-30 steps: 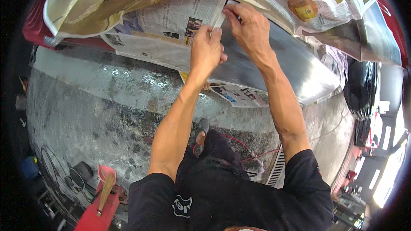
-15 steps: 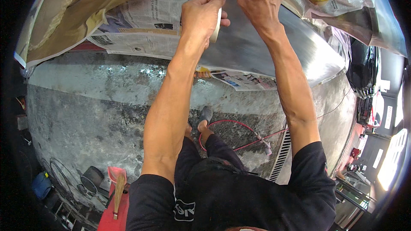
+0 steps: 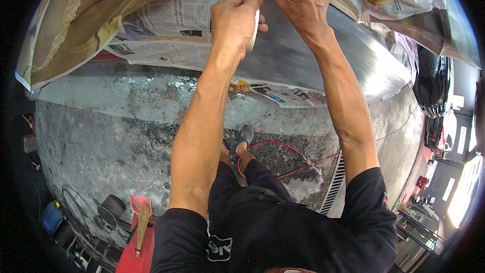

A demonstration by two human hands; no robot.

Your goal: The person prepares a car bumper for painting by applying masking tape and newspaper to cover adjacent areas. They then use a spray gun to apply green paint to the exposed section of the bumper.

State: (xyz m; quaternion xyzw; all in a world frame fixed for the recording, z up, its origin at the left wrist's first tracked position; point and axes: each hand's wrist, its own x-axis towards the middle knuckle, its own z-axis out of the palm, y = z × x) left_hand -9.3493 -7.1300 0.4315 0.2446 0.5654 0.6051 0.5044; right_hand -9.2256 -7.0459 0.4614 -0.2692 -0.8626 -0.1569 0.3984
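Observation:
A roll of pale masking tape (image 3: 252, 43) is gripped in my left hand (image 3: 232, 26), thumb on top and fingers curled around it. From the roll a short strip runs up along the edge of a newspaper sheet (image 3: 177, 12). At the upper edge of the view my right hand (image 3: 300, 2) is closed, thumb and fingers pinched at the strip's upper end; its fingertips are partly cut off. Between and below my hands lies a bare, grey, sanded-looking metal panel (image 3: 298, 53), bordered by newspaper on both sides.
Brown masking paper (image 3: 76, 25) hangs at upper left. A red hose (image 3: 283, 146) loops on the stained concrete floor (image 3: 116, 121) by my feet, near a drain grate (image 3: 333, 184). At lower left are a brush (image 3: 143, 227), a red dustpan-like thing (image 3: 134, 258) and a dark bucket (image 3: 111, 209).
Both hands have shifted very slightly left, still on the tape. The view has tilted a little; the grips look the same.

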